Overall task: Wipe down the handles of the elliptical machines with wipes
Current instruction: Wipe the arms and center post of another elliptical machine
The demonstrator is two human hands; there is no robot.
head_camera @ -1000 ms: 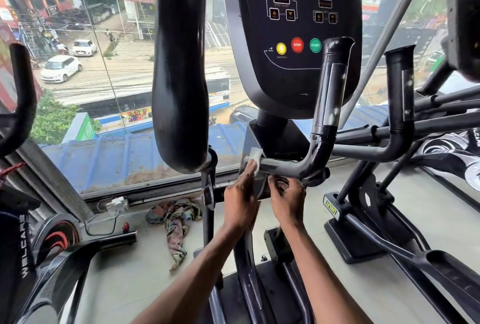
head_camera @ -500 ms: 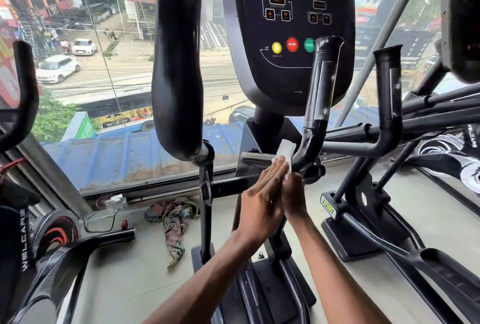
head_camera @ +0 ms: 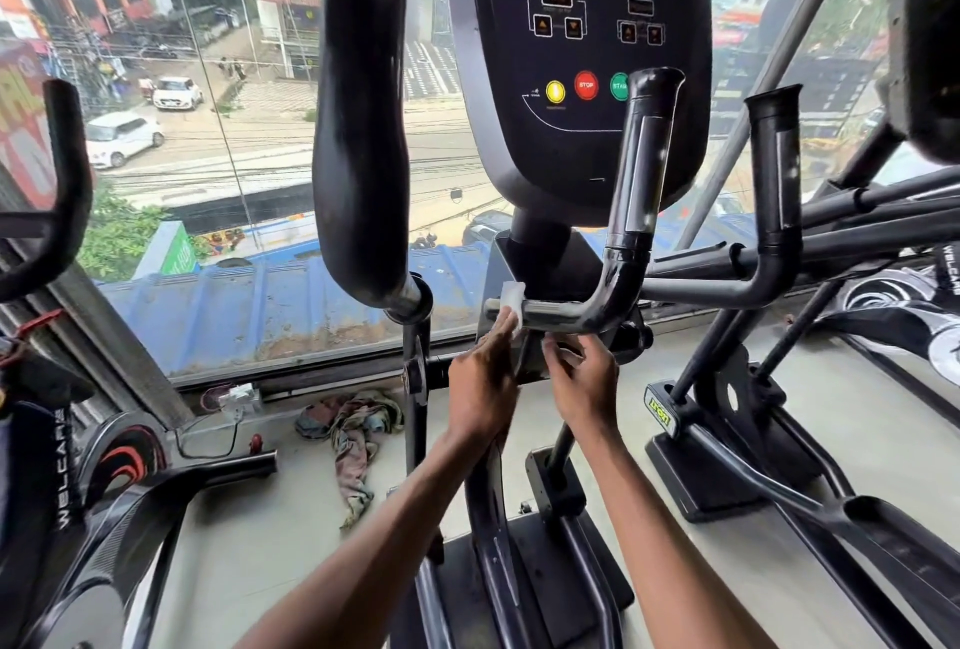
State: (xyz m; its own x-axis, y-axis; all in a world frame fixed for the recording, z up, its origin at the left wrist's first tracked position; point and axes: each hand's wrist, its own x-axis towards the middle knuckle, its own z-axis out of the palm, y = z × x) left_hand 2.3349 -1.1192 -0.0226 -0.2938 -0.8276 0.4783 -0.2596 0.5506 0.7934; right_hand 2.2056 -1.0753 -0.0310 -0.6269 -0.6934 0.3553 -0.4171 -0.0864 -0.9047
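Just above the centre of the frame, one white wipe (head_camera: 511,302) is draped over the horizontal end of the L-shaped handle (head_camera: 556,309), whose upright grip rises to its right. The left hand (head_camera: 483,383) presses the wipe to the bar with fairly straight fingers. The right hand (head_camera: 584,380) sits just beside it under the bend, fingers curled; whether it grips anything cannot be told. Above stands one console (head_camera: 582,24) with three round buttons (head_camera: 586,85): yellow, red and green. One thick black swing arm (head_camera: 358,128) hangs left of centre, and a second L-shaped handle (head_camera: 774,191) stands at right. One crumpled rag (head_camera: 353,425) lies on the floor (head_camera: 270,518) at lower left. Two white cars (head_camera: 122,136) show through the window (head_camera: 249,170) at upper left.
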